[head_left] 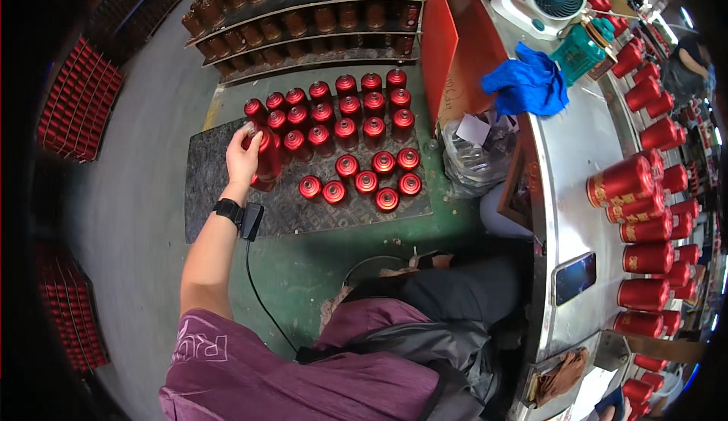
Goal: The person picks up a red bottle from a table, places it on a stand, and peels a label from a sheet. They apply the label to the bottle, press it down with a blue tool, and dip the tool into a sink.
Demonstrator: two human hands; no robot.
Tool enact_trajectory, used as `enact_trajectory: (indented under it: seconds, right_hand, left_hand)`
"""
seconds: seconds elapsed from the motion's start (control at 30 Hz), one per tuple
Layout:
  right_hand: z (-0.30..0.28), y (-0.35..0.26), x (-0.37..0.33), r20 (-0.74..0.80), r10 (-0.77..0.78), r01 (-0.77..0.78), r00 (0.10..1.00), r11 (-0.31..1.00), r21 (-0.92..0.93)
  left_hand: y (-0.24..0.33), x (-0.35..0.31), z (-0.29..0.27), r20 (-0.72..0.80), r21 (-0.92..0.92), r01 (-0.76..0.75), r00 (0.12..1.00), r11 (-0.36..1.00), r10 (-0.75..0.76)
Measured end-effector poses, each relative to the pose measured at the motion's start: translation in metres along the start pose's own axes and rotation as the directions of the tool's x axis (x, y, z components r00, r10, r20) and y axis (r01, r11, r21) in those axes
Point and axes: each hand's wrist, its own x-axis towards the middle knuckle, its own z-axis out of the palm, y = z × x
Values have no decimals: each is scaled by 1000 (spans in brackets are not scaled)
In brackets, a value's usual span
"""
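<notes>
Out to the left, my left hand (243, 159) is closed around the top of a shiny red bottle (268, 167), which stands at or just above a dark mat (212, 186). The mat shows past the bottle's lower end, and whether they touch is hard to make out. Several red bottles (346, 129) of the same kind stand upright in rows to its right, their narrow metal necks pointing up. A looser group of red bottles (366, 182) is nearer to me. On my left wrist is a black watch (227, 209) with a cabled black box (252, 222) beside it. My right hand does not show.
A metal workbench (565, 216) runs along my right with a phone (575, 278), blue cloth (527, 80), white fan (540, 0) and several red containers (644, 258). Beyond the mat stands a shelf rack (326, 15) of brown bottles. Red-filled crates (80, 99) are stacked far left.
</notes>
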Motion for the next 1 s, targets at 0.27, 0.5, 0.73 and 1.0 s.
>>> enact_trajectory:
  seconds: [0.27, 0.5, 0.73, 1.0]
  right_hand:
    - [30, -41, -2, 77, 108, -99, 991, 988, -117]
    - [50, -55, -10, 83, 158, -143, 984, 976, -163]
    - [53, -67, -31, 92, 204, -184, 975, 964, -193]
    - [-86, 102, 14, 36, 108, -97, 994, 968, -231]
  left_hand:
    - [-120, -9, 44, -4, 430, 315, 938, 846, -347]
    - [-217, -22, 80, -85, 453, 458, 877, 765, -474]
    - [-246, -31, 79, -30, 532, 460, 850, 711, -527]
    - [-217, -31, 118, -190, 531, 217, 973, 820, -134]
